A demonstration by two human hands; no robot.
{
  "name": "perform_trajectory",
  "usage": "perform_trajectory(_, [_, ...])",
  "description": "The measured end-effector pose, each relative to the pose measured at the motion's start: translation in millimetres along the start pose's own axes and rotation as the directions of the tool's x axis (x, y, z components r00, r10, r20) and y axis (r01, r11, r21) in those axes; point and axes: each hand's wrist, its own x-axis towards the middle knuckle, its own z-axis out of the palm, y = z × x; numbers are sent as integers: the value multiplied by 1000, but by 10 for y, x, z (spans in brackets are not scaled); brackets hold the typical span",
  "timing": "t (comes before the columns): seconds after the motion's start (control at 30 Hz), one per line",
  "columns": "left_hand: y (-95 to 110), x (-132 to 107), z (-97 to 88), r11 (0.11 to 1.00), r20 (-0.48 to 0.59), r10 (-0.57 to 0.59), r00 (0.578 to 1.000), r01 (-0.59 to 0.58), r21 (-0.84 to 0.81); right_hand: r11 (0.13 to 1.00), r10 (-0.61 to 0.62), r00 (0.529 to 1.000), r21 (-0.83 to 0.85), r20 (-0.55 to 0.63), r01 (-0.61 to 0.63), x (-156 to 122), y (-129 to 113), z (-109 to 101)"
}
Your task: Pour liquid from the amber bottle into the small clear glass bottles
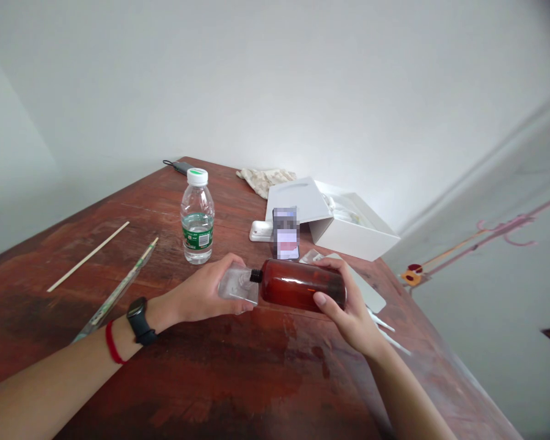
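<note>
My right hand (348,305) is wrapped round a reddish-brown plastic bottle (297,284) near its base. The bottle lies almost level, its black threaded neck uncapped and pointing left. In my left hand (215,287) is a clear square-sided plastic cup (241,287), tilted so that its mouth faces the bottle. The bottle's neck reaches into the cup's opening. Whether any liquid runs between them cannot be made out. Beyond my left hand stands a water bottle (197,217) with a green label and a white cap, partly filled.
On the brown wooden table (201,379) lie a bare stick (89,255) and wrapped chopsticks (123,286) at left. A phone (286,235) leans before an open white box (357,226). A crumpled cloth (266,180) lies behind. White pointed tools (392,336) are near the right edge.
</note>
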Motion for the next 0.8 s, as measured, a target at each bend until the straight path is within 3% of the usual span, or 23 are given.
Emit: perform_trajectory(0.8, [-36, 12, 1, 1000, 18, -9, 1000, 9, -12, 999, 4, 1000, 44, -9, -4, -11, 32, 19])
